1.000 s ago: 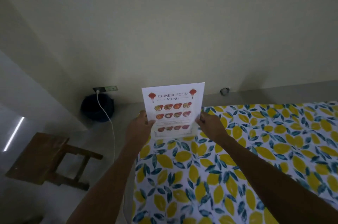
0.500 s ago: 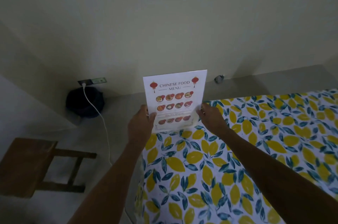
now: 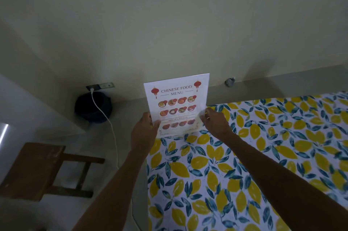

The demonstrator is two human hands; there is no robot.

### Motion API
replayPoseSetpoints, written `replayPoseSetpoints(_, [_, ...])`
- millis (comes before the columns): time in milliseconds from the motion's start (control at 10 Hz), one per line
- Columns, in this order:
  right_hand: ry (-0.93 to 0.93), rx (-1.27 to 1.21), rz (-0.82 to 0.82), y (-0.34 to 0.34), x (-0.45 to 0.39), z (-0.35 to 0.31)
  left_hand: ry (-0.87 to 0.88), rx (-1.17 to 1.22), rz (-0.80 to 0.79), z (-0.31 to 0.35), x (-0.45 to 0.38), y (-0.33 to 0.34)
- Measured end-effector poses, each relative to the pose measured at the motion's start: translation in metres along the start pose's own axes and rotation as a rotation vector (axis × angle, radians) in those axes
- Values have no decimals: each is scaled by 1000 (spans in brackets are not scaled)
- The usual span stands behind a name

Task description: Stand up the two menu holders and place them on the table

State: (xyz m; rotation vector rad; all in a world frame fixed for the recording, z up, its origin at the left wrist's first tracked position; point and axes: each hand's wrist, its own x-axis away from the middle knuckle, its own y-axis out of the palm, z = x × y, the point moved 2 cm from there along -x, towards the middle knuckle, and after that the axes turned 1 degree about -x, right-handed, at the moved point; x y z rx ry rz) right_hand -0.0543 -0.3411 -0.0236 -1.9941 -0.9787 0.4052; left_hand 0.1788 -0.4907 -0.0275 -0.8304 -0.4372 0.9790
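A menu holder (image 3: 177, 105) printed "Chinese Food Menu" stands upright at the far left corner of the surface (image 3: 263, 155), which is covered in a lemon-and-leaf patterned cloth. Its lower edge appears to rest on or just at the cloth, right beside the left edge, though whether its base is fully seated cannot be told from here. The left hand (image 3: 144, 133) holds the lower left side, its fingers pinching the edge with the thumb over the front face; the right hand (image 3: 214, 123) grips the lower right side, its fingers (image 3: 204, 116) closed on that edge. Holding both sides low down looks like a way to keep the sheet square and vertical while it is settled, and to feel whether the foot sits flat before the grip loosens. The printed face is turned toward the near side, likely so it can be read from the seat. Only this one holder is in view; the second is nowhere in the frame, so the task seems about half done at most. Being so close to the corner, the holder could tip off the left edge if released crooked. Off the surface to the left, on the floor, are a wooden stool (image 3: 35, 170), a dark round container (image 3: 93, 107) and a white cable (image 3: 105, 117) running from a wall socket (image 3: 99, 86).
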Motion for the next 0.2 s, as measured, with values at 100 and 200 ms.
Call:
replayPoseSetpoints(100, [27, -94, -25, -2, 5, 2, -16, -24, -29, -1, 8, 1])
replayPoseSetpoints(200, [65, -175, -51, -12, 9, 16, -58, -79, -49, -2, 18, 3])
